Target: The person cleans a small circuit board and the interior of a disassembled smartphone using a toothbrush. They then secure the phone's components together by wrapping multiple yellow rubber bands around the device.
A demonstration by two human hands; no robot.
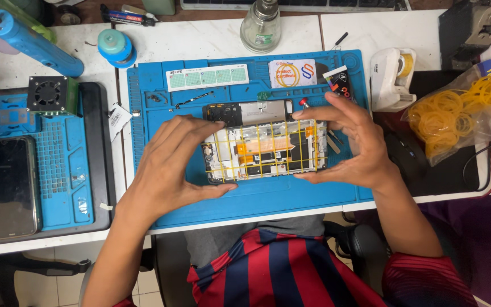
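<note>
Cradling an opened smartphone (263, 142) bound with crossed yellow rubber bands, the left hand (174, 165) and right hand (350, 142) each clamp their grip on one end. It lies on a blue repair mat (257, 199) on the white worktop (211, 37); a bag of rubber bands (456, 116) sits right.

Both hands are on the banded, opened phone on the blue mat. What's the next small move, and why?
Probably press the two ends inward and hold. The left hand cups the left end of the opened phone and the right hand its right end. Yellow rubber bands already cross it in a grid, and it lies flat on the blue mat.
</note>
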